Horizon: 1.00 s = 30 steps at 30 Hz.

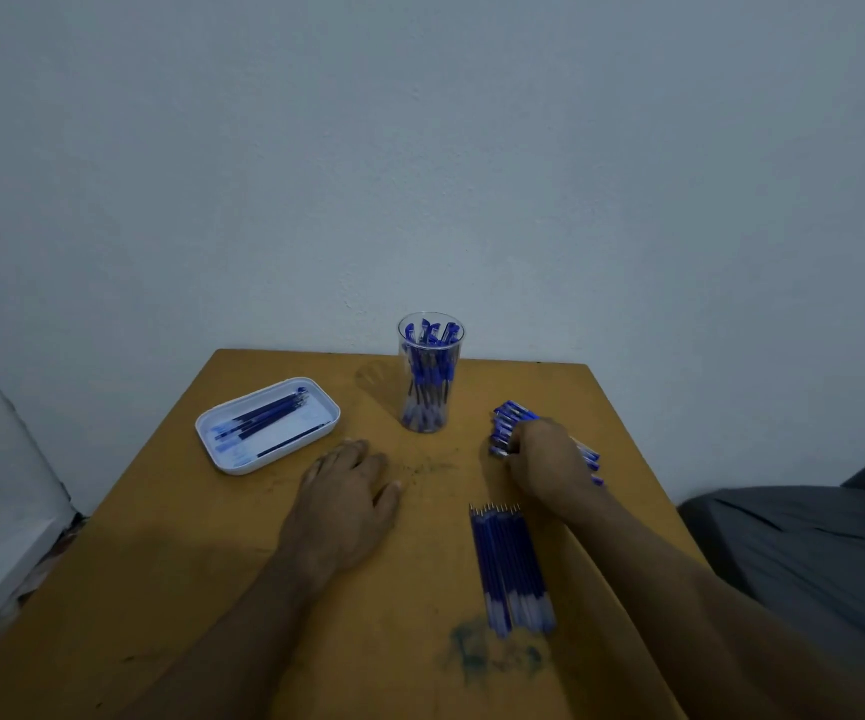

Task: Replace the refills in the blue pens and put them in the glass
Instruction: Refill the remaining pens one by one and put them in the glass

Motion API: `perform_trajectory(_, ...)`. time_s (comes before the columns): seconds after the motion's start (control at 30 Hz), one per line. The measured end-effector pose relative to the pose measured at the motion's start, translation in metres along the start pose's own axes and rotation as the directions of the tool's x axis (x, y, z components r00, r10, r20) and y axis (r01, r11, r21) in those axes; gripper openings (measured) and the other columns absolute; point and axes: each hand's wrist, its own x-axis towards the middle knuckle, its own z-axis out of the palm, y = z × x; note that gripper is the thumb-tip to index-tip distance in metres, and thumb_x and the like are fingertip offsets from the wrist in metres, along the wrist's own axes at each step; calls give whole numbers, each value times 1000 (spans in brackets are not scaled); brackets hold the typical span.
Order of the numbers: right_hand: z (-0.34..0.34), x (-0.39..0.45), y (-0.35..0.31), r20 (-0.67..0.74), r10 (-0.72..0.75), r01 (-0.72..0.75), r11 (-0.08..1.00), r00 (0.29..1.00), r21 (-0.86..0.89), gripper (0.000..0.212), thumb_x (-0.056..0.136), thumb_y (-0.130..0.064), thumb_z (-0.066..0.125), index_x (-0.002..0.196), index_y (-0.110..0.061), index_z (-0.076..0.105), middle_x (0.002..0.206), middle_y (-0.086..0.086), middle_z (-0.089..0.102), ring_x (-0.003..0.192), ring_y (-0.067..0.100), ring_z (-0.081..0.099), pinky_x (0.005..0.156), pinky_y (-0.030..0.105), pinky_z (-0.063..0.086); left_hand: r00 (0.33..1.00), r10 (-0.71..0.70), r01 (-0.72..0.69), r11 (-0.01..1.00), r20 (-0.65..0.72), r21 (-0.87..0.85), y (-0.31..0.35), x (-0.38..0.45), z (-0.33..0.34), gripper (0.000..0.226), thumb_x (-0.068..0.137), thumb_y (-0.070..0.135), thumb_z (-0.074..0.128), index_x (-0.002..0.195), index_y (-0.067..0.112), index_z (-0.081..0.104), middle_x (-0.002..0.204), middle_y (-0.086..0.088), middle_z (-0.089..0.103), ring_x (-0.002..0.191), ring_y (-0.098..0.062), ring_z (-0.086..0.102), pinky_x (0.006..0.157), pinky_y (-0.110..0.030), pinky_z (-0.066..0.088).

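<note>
A clear glass (430, 374) stands at the back middle of the wooden table, holding several blue pens. To its right lies a row of blue pens (507, 422). My right hand (550, 462) lies over that row with its fingers curled onto the pens. A bundle of blue refills (511, 566) lies side by side near the table's front right, tips pointing away from me. My left hand (350, 491) rests flat on the table, fingers straight, holding nothing.
A white tray (222, 449) with several refills sits at the left. The wooden table (160, 589) ends at a pale wall behind the glass. Ink stains mark the front. Grey cloth (809, 553) lies off the right edge.
</note>
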Motion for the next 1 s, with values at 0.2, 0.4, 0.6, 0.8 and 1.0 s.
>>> perform_trajectory(0.2, -7, 5, -3, 94, -21, 26, 998, 995, -51, 27, 98, -23, 63, 123, -13, 67, 120, 9, 66, 111, 23, 63, 101, 38, 52, 1000, -4, 4, 1000, -1, 4, 1, 0, -1, 58, 101, 59, 34, 150, 29, 43, 162, 2, 32, 151, -18, 24, 123, -43, 21)
perform_trajectory(0.4, -19, -23, -9, -126, -137, 136, 991, 983, -15, 18, 99, -29, 59, 106, -15, 68, 111, 2, 61, 93, 17, 60, 87, 35, 56, 1000, 12, -12, 1000, -12, -18, -2, 0, -1, 56, 101, 57, 37, 149, 29, 44, 161, 2, 34, 150, -18, 26, 122, -43, 24)
perform_trajectory(0.6, -56, -71, -51, -185, -127, 192, 901, 975, 390, 13, 91, -31, 70, 96, -20, 66, 83, -4, 66, 75, 12, 63, 65, 31, 56, 984, 46, -91, 961, -174, -261, 3, -17, -9, 46, 99, 44, 57, 140, 25, 57, 143, 5, 53, 130, -10, 48, 109, -34, 44)
perform_trajectory(0.8, -34, -111, -82, 83, -146, -22, 375, 986, 927, 15, 92, -20, 75, 105, -14, 72, 64, -3, 60, 44, 4, 51, 43, 20, 38, 977, -73, -85, 727, -199, -682, 16, -49, -18, 19, 97, 32, 63, 112, 28, 74, 97, 12, 75, 90, -8, 72, 79, -39, 62)
perform_trajectory(1.0, -4, -119, -91, 196, -102, -191, 57, 975, 980, 22, 95, -20, 71, 107, -3, 62, 79, 16, 73, 61, 25, 66, 48, 32, 55, 991, -65, 132, 501, 115, -856, 22, -53, -24, 27, 87, 44, 65, 103, 23, 73, 79, -9, 74, 63, -30, 70, 61, -49, 60)
